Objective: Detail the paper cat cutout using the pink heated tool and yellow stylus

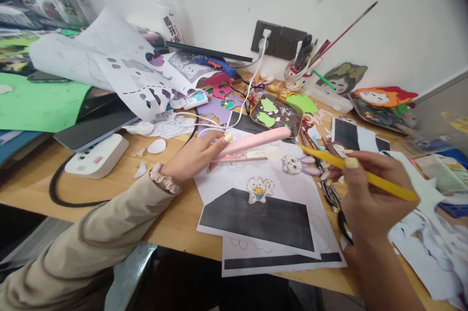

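Observation:
My left hand (195,157) grips the near end of a pink flat iron (252,144) that lies on white and black sheets of paper (256,218) on the wooden desk (171,223). In my right hand (365,194) is a yellow brush handle (380,182), its tip pointing left toward a small bunny cut-out (298,165). A cat-like cut-out (259,189) lies on the sheets between my hands.
A white cable (252,82) runs from the wall socket (280,40) to the desk. A cup of pens (300,69), a paint-smeared palette (278,113), a blue glue gun (215,65), paper scraps, a white box (97,155) and a dark tablet (97,123) crowd the desk.

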`<state>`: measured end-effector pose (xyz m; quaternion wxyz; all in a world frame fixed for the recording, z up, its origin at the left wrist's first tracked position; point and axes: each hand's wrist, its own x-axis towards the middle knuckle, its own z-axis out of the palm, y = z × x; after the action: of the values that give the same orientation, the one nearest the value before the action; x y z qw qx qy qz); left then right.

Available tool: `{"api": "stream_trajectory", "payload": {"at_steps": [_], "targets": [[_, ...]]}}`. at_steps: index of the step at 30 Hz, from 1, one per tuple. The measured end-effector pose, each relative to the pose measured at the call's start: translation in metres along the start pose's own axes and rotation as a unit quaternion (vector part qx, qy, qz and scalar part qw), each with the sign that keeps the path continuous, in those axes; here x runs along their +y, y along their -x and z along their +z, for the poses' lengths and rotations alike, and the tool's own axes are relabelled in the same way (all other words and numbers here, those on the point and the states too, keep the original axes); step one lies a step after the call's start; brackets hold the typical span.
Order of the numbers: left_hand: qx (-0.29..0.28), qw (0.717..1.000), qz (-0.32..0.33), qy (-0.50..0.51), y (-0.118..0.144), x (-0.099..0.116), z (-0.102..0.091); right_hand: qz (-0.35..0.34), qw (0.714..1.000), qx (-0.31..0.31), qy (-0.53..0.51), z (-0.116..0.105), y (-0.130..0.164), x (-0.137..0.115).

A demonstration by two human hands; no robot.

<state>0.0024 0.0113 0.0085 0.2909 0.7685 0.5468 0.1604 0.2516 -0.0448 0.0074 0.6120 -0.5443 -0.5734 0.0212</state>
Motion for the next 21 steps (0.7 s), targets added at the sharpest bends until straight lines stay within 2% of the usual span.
{"api": "stream_trajectory", "payload": {"at_steps": [2, 4, 7, 12, 21], "targets": [[-0.002, 1.000, 0.000, 0.005, 0.000, -0.001, 0.000, -0.070, 0.994, -0.049, 0.073, 0.000, 0.009, 0.000], [-0.005, 1.000, 0.002, 0.008, -0.001, -0.001, 0.001, -0.150, 0.976, -0.087, 0.134, 0.001, 0.016, 0.002], [-0.005, 1.000, 0.007, 0.007, -0.001, -0.002, 0.002, -0.223, 0.950, -0.113, 0.186, 0.003, 0.020, 0.003], [0.000, 1.000, 0.008, 0.006, -0.001, -0.002, 0.004, -0.248, 0.939, -0.147, 0.188, 0.006, 0.018, 0.005], [0.014, 1.000, -0.004, 0.012, 0.001, -0.002, 0.004, -0.255, 0.931, -0.160, 0.207, 0.006, 0.018, 0.006]]}}
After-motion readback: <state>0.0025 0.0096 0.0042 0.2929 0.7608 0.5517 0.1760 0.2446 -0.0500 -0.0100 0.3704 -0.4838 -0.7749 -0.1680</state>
